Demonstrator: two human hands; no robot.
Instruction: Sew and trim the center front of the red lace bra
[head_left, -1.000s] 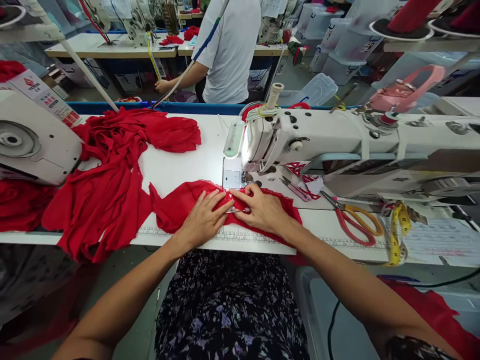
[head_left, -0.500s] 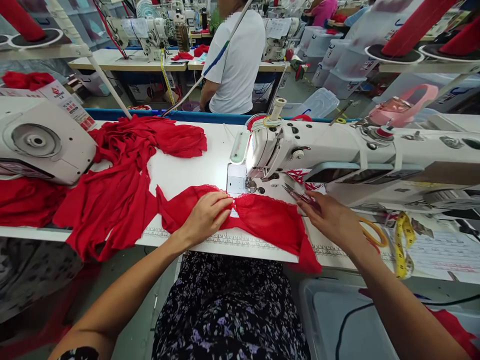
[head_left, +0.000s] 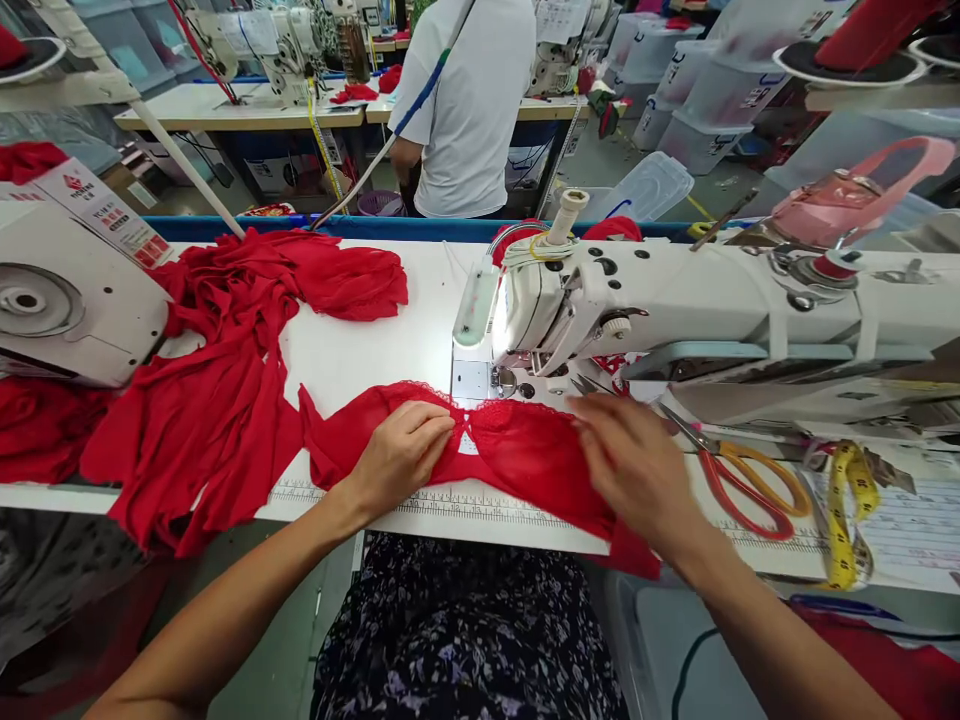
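Observation:
A red sheer bra with a lace upper edge lies across the table, in front of the sewing machine's needle area. My left hand has thumb and fingers closed on the bra's middle, where the two cups meet. Above the right cup is my right hand, its fingers smeared by motion. Blade tips of thread snips show just behind it; their handles are hidden, so whether I hold them is unclear. The white sewing machine stands beyond my right hand.
Red fabric pieces are heaped at left, beside another machine. Orange-handled scissors, a yellow tape measure and written paper lie at right. A ruler strip runs along the front edge. A person sits beyond.
My right hand, which held the snips with blades pointing away, has shifted over the right cup. My left hand stays on the bra's middle. The view has tilted and moved slightly.

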